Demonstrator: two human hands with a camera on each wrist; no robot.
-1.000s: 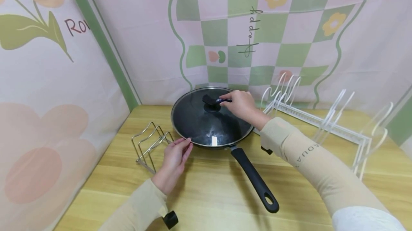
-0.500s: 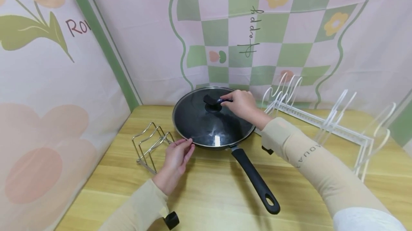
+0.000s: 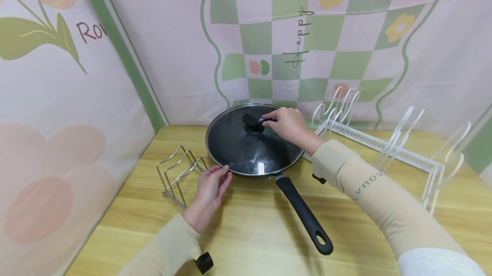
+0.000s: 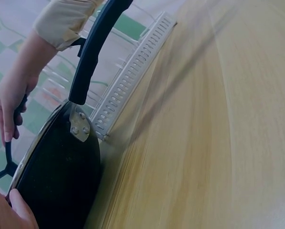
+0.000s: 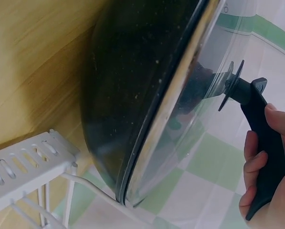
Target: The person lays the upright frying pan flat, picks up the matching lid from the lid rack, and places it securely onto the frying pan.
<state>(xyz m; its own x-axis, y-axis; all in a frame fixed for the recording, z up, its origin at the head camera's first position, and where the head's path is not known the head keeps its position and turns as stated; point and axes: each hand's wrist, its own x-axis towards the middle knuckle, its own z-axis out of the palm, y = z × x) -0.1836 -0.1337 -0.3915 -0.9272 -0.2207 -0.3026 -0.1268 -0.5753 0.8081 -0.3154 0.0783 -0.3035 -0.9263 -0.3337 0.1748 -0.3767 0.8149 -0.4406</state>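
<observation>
A black wok [image 4: 61, 167] with a long black handle [image 3: 301, 214] stands on the wooden table, its handle slanting to the front right. On it lies a domed glass lid [image 3: 246, 150] with a metal rim. My right hand [image 3: 286, 124] grips the lid's black handle [image 5: 266, 152], fingers curled round it in the right wrist view. At the front left, my left hand [image 3: 209, 188] pinches the edge where lid and wok meet. Its thumb [image 4: 22, 207] lies against the wok's side in the left wrist view. The inside of the wok is hidden under the dark lid.
A small metal wire rack [image 3: 178, 173] stands close left of the wok. To the right is a larger white rack [image 3: 388, 145] with upright wire loops, near my right forearm. A printed cloth [image 3: 184, 54] hangs behind the wooden table [image 3: 238, 233].
Both hands keep their places on the lid handle and the edge. Only a very slight shift of the view shows.
</observation>
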